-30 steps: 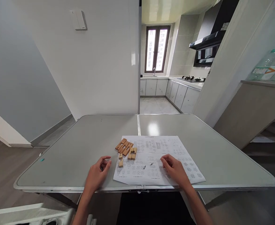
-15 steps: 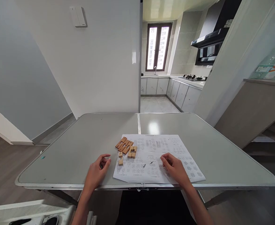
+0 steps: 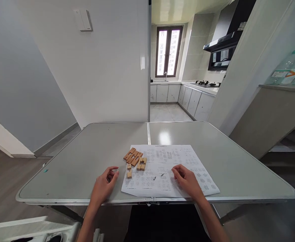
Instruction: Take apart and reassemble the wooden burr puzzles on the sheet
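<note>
My left hand (image 3: 105,183) rests on the table just left of the paper, fingers loosely curled, thumb and index finger apart, nothing held. On the paper's right half lies my right hand (image 3: 185,178), its fingers curled in and thumb near them; I see nothing in it. Between the hands spreads a white printed sheet (image 3: 147,185) covered in small diagrams. At its left edge lie several flat reddish-brown wooden pieces with slots (image 3: 133,156), partly off the paper. Beside them, light wooden notched blocks (image 3: 141,164) form a square cluster. Two small wooden blocks (image 3: 129,174) sit nearer me.
The grey folding table (image 3: 69,161) has a seam down its middle and a metal rim. A small green bit (image 3: 45,170) lies near its left edge. A white wall (image 3: 112,67) stands behind, with a kitchen beyond. Bottles (image 3: 285,70) stand on a ledge at right.
The camera view has shifted very slightly. My hands, the paper and the wooden pieces stay where they were.
</note>
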Available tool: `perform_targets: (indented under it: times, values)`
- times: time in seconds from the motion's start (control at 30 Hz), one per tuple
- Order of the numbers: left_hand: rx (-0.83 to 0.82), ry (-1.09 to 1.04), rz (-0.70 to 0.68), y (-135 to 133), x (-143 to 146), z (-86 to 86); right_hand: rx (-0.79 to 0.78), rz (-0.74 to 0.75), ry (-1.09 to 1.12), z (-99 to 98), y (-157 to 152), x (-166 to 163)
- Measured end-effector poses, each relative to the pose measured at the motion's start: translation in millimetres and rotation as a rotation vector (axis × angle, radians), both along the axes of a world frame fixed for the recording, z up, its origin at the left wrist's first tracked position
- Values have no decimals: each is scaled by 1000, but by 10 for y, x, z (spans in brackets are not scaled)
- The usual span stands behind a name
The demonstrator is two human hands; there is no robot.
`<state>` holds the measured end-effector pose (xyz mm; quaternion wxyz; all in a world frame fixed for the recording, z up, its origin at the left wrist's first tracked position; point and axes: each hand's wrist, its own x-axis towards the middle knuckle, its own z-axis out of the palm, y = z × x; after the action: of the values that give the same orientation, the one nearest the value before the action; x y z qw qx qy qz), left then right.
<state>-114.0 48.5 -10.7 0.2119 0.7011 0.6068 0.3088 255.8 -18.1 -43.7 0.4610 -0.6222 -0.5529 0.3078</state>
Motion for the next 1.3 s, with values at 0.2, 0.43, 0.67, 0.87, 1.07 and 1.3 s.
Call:
perform_targets:
  times: [0.2,0.43,0.67,0.87,1.07,1.3]
  values:
    - [14,-17,8,-9,16,7,-16,0,-13,-22,7,6]
    - [-4,-13,0,1,1,-22,-4,-1,1,-13,-1,9]
    - [14,1,-10,1,10,-7,10,-2,9,-31,8,14]
    - [8,24,-11,1,14,8,3,5,4,-14,-9,16]
    - [2,25,5,2,23,18,-10,8,16,3,-9,14]
    - [4,11,9,6,24,16,-16,11,9,-26,1,21]
